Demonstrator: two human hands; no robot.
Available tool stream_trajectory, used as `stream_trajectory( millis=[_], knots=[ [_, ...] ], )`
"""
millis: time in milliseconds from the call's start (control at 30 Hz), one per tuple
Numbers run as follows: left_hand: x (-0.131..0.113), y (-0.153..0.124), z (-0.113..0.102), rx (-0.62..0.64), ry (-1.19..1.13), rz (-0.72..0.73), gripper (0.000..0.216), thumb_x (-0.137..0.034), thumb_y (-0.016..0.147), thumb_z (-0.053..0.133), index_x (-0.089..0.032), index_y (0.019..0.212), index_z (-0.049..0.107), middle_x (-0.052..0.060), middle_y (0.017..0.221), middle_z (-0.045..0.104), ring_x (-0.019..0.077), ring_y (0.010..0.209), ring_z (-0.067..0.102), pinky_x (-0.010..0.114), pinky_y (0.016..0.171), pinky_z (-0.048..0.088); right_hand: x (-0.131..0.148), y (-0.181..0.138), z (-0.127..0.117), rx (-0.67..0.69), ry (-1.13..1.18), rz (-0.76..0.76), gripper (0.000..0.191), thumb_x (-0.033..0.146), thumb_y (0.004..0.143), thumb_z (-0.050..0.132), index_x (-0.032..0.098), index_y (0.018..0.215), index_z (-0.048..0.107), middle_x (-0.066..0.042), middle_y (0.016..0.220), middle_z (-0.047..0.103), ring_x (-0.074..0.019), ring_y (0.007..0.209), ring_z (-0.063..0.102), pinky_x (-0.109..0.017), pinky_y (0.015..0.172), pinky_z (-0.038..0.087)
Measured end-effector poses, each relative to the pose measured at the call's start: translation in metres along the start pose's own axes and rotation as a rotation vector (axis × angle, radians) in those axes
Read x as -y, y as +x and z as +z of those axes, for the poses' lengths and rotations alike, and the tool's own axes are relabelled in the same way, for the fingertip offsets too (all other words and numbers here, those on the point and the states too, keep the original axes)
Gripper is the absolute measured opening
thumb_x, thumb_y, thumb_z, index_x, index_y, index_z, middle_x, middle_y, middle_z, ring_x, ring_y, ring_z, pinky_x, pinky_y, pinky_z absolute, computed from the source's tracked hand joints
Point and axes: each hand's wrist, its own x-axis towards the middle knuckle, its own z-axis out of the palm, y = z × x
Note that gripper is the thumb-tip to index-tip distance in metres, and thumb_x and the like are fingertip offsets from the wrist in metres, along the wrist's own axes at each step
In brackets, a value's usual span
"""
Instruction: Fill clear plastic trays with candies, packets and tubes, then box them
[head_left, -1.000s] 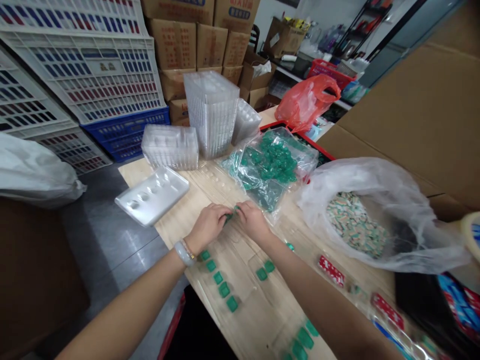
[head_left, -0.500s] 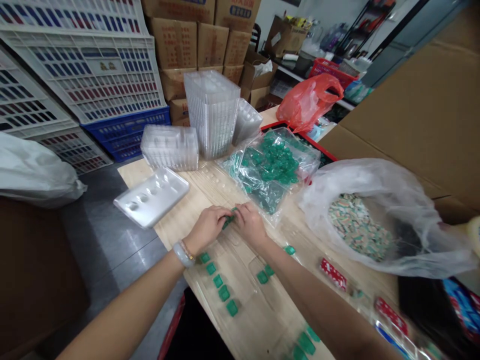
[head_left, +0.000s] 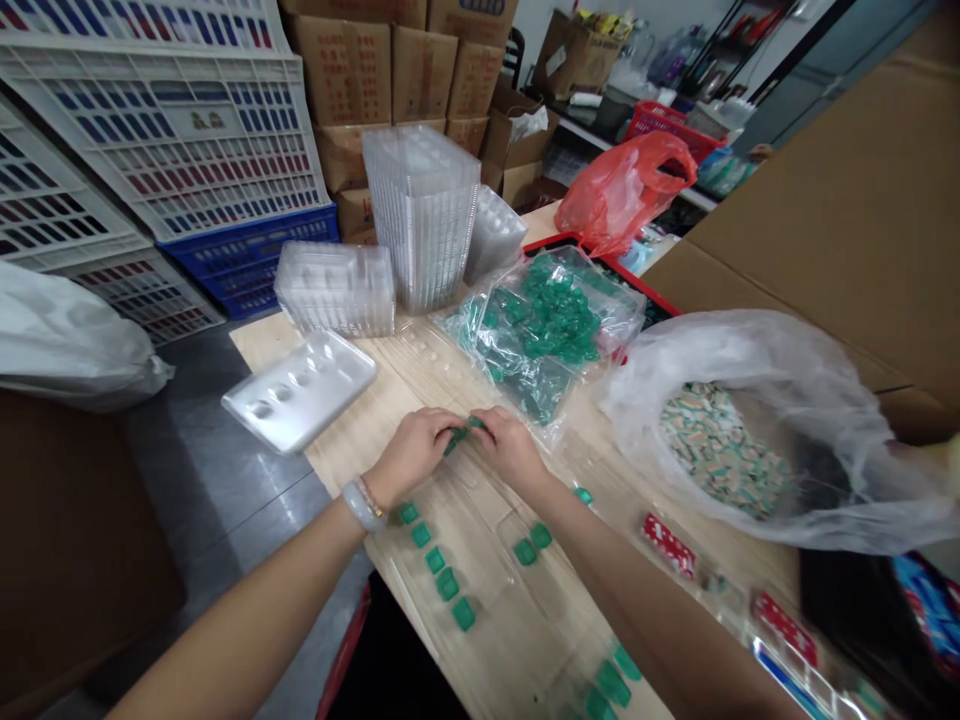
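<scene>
My left hand (head_left: 421,447) is closed, its fingertips pinching small green plastic pieces (head_left: 454,440). Close beside it, my right hand (head_left: 508,446) pinches another green piece (head_left: 475,423). Both hands are just above a clear plastic tray (head_left: 484,535) lying on the wooden table. Along the tray's near-left side runs a row of several green pieces (head_left: 435,560). Two more green pieces (head_left: 532,543) sit in a recess to the right. Beyond my hands, an open clear bag (head_left: 555,320) holds a heap of similar green pieces.
Stacked clear trays (head_left: 421,215) stand at the back of the table (head_left: 330,462); a single tray (head_left: 300,390) overhangs its left edge. On the right are a white plastic bag (head_left: 757,340) of small mixed pieces and red dotted cards (head_left: 667,545). Crates (head_left: 180,150) stand beyond.
My right hand has drawn slightly away from the left, and a green piece now shows more clearly at its fingertips. The rows of green pieces look unchanged; the camera view shifted slightly.
</scene>
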Motion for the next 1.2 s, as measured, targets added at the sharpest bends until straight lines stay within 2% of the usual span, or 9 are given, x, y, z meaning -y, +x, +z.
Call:
stream_trajectory(
  millis=[167,300,400,600,700,833,933,1100,1200],
  knots=[
    [0.002,0.001,0.000,0.008,-0.006,0.024,0.030,-0.007,0.074,0.044,-0.021,0.092,0.063,0.001,0.094,0.064,0.0136,0.089,0.056,0.028,0.085,0.042,-0.003,0.008,-0.011,0.066,-0.129,0.018,0.017,0.025,0.081,0.049,0.017,0.090,0.060,-0.008,0.085,0.062,-0.0172,0.079,0.057,-0.026,0.070,0.042],
    [0.001,0.001,-0.002,0.018,0.004,0.021,0.030,-0.007,0.074,0.043,-0.020,0.092,0.063,0.002,0.094,0.064,0.0138,0.089,0.056,0.028,0.085,0.042,-0.002,0.011,-0.016,-0.001,-0.065,0.106,0.021,0.031,0.082,0.047,0.016,0.078,0.062,-0.006,0.076,0.063,-0.0157,0.072,0.057,-0.025,0.065,0.040],
    [-0.001,0.001,-0.003,0.017,0.010,0.019,0.029,-0.007,0.075,0.042,-0.019,0.092,0.063,0.002,0.093,0.064,0.0139,0.087,0.056,0.028,0.084,0.043,0.002,0.011,-0.010,-0.042,-0.012,0.179,0.028,0.033,0.083,0.045,0.016,0.068,0.061,-0.004,0.065,0.060,-0.0140,0.064,0.055,-0.024,0.061,0.038],
    [0.000,0.001,-0.002,0.032,0.007,0.012,0.030,-0.007,0.074,0.043,-0.020,0.092,0.063,0.002,0.094,0.064,0.0142,0.089,0.056,0.029,0.086,0.042,0.011,0.011,0.004,-0.031,-0.162,0.182,0.025,0.029,0.084,0.043,0.015,0.074,0.060,-0.008,0.074,0.060,-0.0158,0.070,0.054,-0.025,0.064,0.038],
    [0.000,0.000,-0.002,0.029,0.007,0.016,0.030,-0.008,0.075,0.042,-0.020,0.093,0.063,0.002,0.094,0.064,0.0143,0.089,0.056,0.029,0.085,0.042,0.010,0.013,0.002,-0.011,-0.125,0.161,0.022,0.026,0.083,0.044,0.016,0.073,0.061,-0.007,0.074,0.061,-0.0146,0.071,0.055,-0.024,0.065,0.038],
    [0.000,-0.001,-0.003,0.023,0.014,0.002,0.030,-0.008,0.074,0.042,-0.020,0.093,0.063,0.002,0.094,0.064,0.0149,0.088,0.056,0.029,0.084,0.042,0.004,0.019,-0.002,0.027,0.075,0.195,0.020,0.020,0.079,0.045,0.017,0.069,0.062,-0.003,0.066,0.061,-0.0128,0.065,0.055,-0.023,0.062,0.039],
    [0.000,-0.002,-0.003,0.023,0.025,0.004,0.030,-0.008,0.075,0.041,-0.019,0.093,0.063,0.002,0.095,0.064,0.0150,0.088,0.056,0.028,0.084,0.042,0.001,0.021,-0.004,0.063,0.298,0.320,0.014,0.022,0.075,0.050,0.017,0.069,0.061,0.002,0.054,0.055,-0.0105,0.051,0.051,-0.022,0.052,0.037],
    [-0.001,-0.003,-0.004,0.016,0.032,0.031,0.029,-0.007,0.074,0.042,-0.018,0.090,0.063,0.002,0.092,0.064,0.0145,0.087,0.057,0.028,0.084,0.043,0.000,0.017,-0.014,0.035,0.938,0.615,0.023,0.037,0.064,0.060,0.015,0.069,0.054,0.004,0.052,0.052,-0.0062,0.040,0.042,-0.020,0.041,0.031],
    [-0.007,-0.003,-0.005,-0.055,0.003,0.068,0.026,-0.008,0.075,0.044,-0.019,0.090,0.062,0.003,0.094,0.064,0.0149,0.090,0.055,0.030,0.086,0.041,-0.001,0.015,-0.024,0.090,1.218,0.702,0.025,0.034,0.059,0.065,0.015,0.066,0.051,0.004,0.051,0.052,-0.0046,0.039,0.041,-0.018,0.040,0.030]
  ],
)
